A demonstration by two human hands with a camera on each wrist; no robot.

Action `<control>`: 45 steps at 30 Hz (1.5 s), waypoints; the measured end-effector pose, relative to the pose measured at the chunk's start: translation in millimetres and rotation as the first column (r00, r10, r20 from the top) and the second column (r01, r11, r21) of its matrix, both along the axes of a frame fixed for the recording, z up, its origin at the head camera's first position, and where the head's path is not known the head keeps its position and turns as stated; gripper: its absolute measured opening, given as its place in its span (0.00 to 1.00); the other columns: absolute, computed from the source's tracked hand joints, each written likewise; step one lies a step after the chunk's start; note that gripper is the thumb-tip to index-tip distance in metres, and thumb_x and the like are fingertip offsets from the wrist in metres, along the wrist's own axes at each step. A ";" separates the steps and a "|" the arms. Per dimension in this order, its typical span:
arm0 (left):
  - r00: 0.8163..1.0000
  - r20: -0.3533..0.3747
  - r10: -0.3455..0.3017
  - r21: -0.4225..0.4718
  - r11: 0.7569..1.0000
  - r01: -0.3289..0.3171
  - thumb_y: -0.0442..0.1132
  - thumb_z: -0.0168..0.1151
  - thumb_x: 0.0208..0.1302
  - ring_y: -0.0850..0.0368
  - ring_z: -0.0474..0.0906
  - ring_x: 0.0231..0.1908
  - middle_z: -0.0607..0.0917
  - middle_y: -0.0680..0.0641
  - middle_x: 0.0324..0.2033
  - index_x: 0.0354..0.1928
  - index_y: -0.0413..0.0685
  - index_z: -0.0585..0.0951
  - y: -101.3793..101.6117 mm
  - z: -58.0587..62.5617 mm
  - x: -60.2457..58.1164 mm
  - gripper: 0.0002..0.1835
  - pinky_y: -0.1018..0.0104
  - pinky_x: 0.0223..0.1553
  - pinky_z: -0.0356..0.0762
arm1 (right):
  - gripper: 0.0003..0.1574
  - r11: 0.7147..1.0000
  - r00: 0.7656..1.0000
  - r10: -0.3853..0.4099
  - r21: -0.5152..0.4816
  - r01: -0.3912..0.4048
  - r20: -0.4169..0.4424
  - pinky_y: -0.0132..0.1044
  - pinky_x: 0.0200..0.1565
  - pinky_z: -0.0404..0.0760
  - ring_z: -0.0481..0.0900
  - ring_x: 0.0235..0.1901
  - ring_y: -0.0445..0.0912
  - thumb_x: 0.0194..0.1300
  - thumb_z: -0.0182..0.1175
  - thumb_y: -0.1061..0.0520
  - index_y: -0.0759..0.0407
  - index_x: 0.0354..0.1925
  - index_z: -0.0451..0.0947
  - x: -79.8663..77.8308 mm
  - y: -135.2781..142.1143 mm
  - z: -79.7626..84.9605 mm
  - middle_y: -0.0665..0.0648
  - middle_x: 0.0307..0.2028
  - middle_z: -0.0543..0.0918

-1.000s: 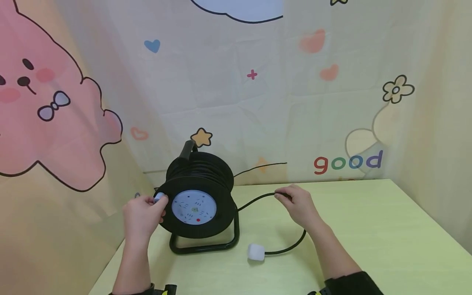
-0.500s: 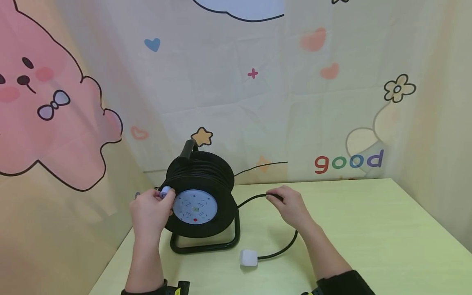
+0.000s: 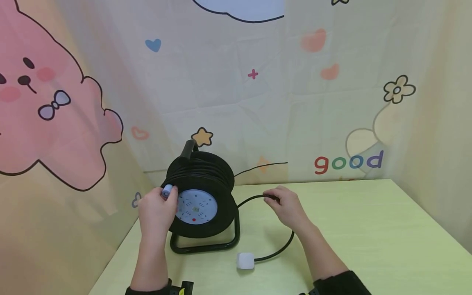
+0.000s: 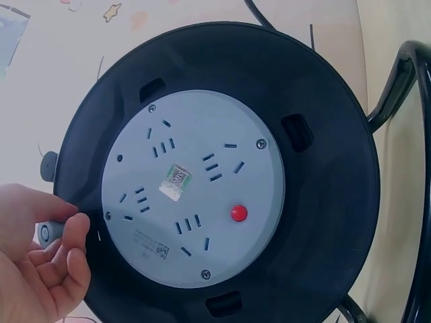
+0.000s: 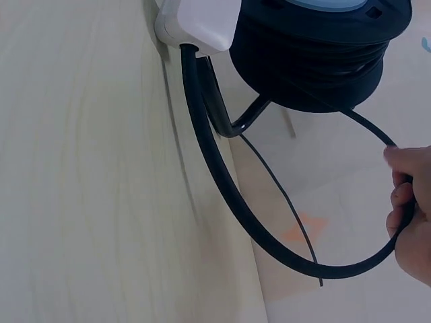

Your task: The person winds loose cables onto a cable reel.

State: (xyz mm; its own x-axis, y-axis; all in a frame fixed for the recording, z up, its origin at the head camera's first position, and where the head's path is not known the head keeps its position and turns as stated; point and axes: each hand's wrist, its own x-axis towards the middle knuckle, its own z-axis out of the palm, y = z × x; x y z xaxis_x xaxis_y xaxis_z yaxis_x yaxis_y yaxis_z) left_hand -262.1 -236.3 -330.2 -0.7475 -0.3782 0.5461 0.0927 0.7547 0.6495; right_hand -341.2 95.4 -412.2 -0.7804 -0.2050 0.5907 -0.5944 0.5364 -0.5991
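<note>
A black cable reel [image 3: 225, 215] stands on its tubular frame [image 3: 206, 248], wound with several turns of black cable. Its round face carries a grey-blue socket panel [image 4: 195, 192] with a red button [image 4: 239, 213]. My left hand [image 3: 156, 211] pinches the small grey crank knob [image 4: 50, 233] at the reel's left edge, thumb against fingers. To the reel's right, my right hand [image 3: 287, 207] grips the loose black cable [image 5: 232, 195], fingers curled round it. From there the cable bends down to a white plug [image 3: 245, 261] on the table in front of the reel.
The reel's carrying handle [image 3: 187, 150] rises at the top. Behind it a thin dark line [image 3: 259, 166] runs rightward along the printed backdrop [image 3: 221, 90]. The pale green table [image 3: 368, 233] extends right and ends at the wall cloth.
My left hand has moved right and slightly up with the knob, and the red button has shifted slightly left. My right hand has moved left toward the reel; the plug has slid left and nearer.
</note>
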 end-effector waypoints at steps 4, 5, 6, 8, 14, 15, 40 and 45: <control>1.000 -0.011 0.002 -0.003 1.000 -0.002 0.47 0.62 0.71 0.47 0.76 0.22 0.79 0.45 0.17 0.26 0.39 0.78 -1.6 -2.1 -1.1 0.20 0.61 0.20 0.69 | 0.09 0.993 0.992 -0.116 0.024 0.117 -0.042 0.46 0.40 0.82 0.81 0.36 0.50 0.64 0.68 0.67 0.65 0.44 0.86 0.0 7.0 3.0 0.58 0.37 0.84; 1.000 -0.013 0.000 -0.003 1.000 0.000 0.47 0.62 0.71 0.47 0.76 0.21 0.79 0.45 0.17 0.26 0.39 0.78 -1.9 -2.1 -0.9 0.20 0.61 0.20 0.69 | 0.09 0.988 0.987 -0.152 0.025 0.154 -0.052 0.47 0.40 0.82 0.82 0.37 0.51 0.64 0.69 0.66 0.65 0.43 0.86 0.0 10.1 4.0 0.59 0.37 0.84; 1.000 -0.015 0.001 -0.004 1.000 -0.001 0.47 0.62 0.71 0.48 0.76 0.21 0.79 0.45 0.17 0.26 0.39 0.78 -2.3 -2.0 -1.0 0.20 0.61 0.20 0.69 | 0.08 0.982 0.981 -0.184 0.023 0.186 -0.055 0.48 0.41 0.82 0.82 0.37 0.52 0.63 0.69 0.66 0.65 0.43 0.86 -0.1 13.8 5.1 0.59 0.37 0.84; 1.000 -0.028 0.000 -0.002 1.000 0.000 0.46 0.62 0.71 0.48 0.78 0.20 0.81 0.45 0.17 0.26 0.38 0.78 -3.4 -1.8 -0.6 0.20 0.60 0.20 0.69 | 0.07 0.972 0.972 -0.232 0.022 0.233 -0.048 0.50 0.40 0.81 0.82 0.37 0.54 0.63 0.70 0.63 0.64 0.40 0.86 -0.2 21.8 7.5 0.59 0.35 0.83; 0.998 -0.059 -0.001 -0.008 1.000 0.001 0.45 0.63 0.70 0.47 0.80 0.20 0.82 0.44 0.17 0.25 0.37 0.79 -5.3 -0.8 1.1 0.20 0.60 0.20 0.69 | 0.07 0.932 0.938 -0.345 0.118 0.342 0.010 0.47 0.32 0.78 0.81 0.31 0.51 0.64 0.71 0.52 0.55 0.35 0.86 1.6 49.7 13.5 0.51 0.29 0.85; 0.998 -0.058 -0.002 -0.011 1.000 0.002 0.45 0.63 0.70 0.47 0.79 0.20 0.82 0.44 0.17 0.25 0.37 0.79 -5.3 -0.9 1.2 0.20 0.60 0.20 0.69 | 0.08 0.922 0.930 -0.367 0.135 0.362 0.017 0.46 0.30 0.76 0.81 0.29 0.50 0.65 0.71 0.50 0.54 0.35 0.86 2.7 55.6 14.6 0.50 0.27 0.85; 0.999 -0.038 0.001 -0.024 1.000 -0.001 0.47 0.63 0.71 0.45 0.77 0.24 0.81 0.45 0.17 0.24 0.39 0.79 -8.1 -2.4 -2.7 0.21 0.59 0.21 0.68 | 0.17 0.886 0.893 -0.445 0.185 0.425 0.076 0.42 0.31 0.68 0.73 0.31 0.51 0.71 0.64 0.41 0.53 0.36 0.81 12.1 186.8 8.5 0.50 0.27 0.80; 1.000 -0.029 0.008 -0.020 1.000 -0.008 0.47 0.63 0.70 0.46 0.77 0.23 0.80 0.46 0.16 0.25 0.38 0.79 -9.7 -3.7 -2.5 0.20 0.60 0.20 0.68 | 0.17 0.883 0.889 -0.451 0.190 0.430 0.082 0.43 0.31 0.67 0.72 0.32 0.52 0.71 0.64 0.42 0.53 0.37 0.83 11.3 192.7 7.5 0.51 0.27 0.80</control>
